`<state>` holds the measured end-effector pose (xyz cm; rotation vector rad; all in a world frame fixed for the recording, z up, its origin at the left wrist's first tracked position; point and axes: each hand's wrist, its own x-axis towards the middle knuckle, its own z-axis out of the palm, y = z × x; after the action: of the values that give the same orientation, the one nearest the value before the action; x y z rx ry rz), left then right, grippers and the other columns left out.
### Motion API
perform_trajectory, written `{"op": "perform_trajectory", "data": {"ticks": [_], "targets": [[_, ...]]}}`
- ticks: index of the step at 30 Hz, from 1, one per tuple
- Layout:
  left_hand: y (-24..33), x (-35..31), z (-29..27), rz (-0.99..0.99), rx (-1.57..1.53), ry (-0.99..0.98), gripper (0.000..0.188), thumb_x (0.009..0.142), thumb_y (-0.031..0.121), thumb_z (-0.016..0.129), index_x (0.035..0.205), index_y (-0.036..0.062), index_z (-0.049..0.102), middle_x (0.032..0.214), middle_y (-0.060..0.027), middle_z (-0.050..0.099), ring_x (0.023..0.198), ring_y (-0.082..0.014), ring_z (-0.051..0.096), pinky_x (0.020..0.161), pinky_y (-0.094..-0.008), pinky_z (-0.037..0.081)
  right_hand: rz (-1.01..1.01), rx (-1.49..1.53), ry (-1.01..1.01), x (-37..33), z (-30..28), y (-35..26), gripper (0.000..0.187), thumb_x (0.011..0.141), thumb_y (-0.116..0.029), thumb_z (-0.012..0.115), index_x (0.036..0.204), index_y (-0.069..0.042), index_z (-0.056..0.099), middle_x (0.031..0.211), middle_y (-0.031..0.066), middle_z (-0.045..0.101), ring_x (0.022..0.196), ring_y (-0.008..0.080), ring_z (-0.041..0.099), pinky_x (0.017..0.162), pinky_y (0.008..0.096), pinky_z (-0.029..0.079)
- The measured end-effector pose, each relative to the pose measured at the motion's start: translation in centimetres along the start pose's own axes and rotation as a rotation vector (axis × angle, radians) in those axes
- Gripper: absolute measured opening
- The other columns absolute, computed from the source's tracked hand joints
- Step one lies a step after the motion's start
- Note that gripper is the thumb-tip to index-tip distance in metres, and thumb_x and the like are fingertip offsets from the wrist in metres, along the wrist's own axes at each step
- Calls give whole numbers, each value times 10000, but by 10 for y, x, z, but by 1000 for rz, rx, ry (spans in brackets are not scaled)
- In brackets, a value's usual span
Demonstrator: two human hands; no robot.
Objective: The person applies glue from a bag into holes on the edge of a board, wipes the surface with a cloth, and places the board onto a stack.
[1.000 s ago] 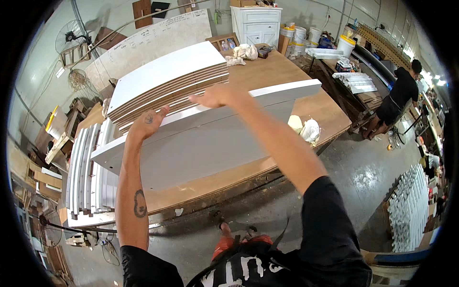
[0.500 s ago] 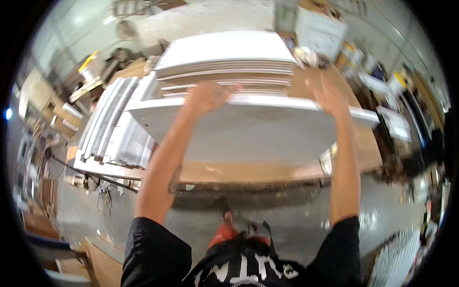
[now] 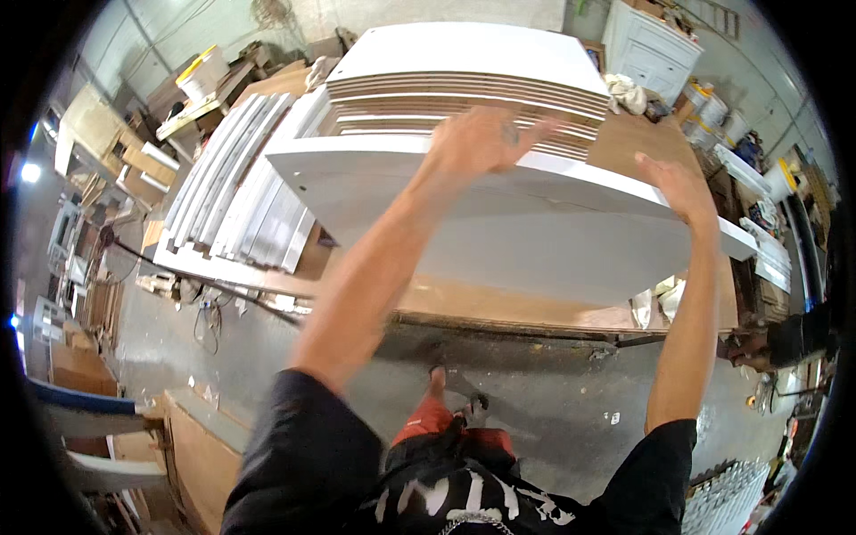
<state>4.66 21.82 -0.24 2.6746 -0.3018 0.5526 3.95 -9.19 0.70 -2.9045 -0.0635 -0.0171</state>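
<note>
A large white panel point(image 3: 535, 241) stands tilted on its long edge on a wooden workbench point(image 3: 499, 308). My left hand point(image 3: 481, 141) lies over its top edge near the middle, fingers spread. My right hand point(image 3: 679, 185) rests on the same top edge further right. Behind the panel lies a flat stack of white-faced boards point(image 3: 473, 71) with brown edges.
Several white panels point(image 3: 236, 201) stand on edge in a rack at the left. A white cabinet point(image 3: 649, 49) and buckets point(image 3: 713, 111) sit at the back right. Rags point(image 3: 660, 303) lie on the bench's right end. Crates and boards crowd the left; a grey concrete floor point(image 3: 553, 419) lies below.
The view has swung left and closer. My hands have shifted along the panel's top edge, and the panel still stands on the bench.
</note>
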Motion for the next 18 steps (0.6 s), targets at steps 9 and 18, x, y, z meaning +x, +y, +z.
{"op": "perform_trajectory", "data": {"ticks": [9,18], "targets": [[-6,-1,-20,-22,-57,-556,1037,790,866,162,1264,54,600,1108,-253,643,1165,-429,542,998,-510,405,-7,67,29,-7,-2,-20,616,919,-588,391,1121,-78,670,1139,171,650,1078,347,585,941,413,427],[17,10,10,140,-83,-584,1135,756,895,155,1080,-72,653,1225,-336,547,1248,-429,471,1026,-564,360,140,147,496,-31,1,-26,346,891,-299,466,973,-40,681,884,193,683,835,384,651,762,491,506]]}}
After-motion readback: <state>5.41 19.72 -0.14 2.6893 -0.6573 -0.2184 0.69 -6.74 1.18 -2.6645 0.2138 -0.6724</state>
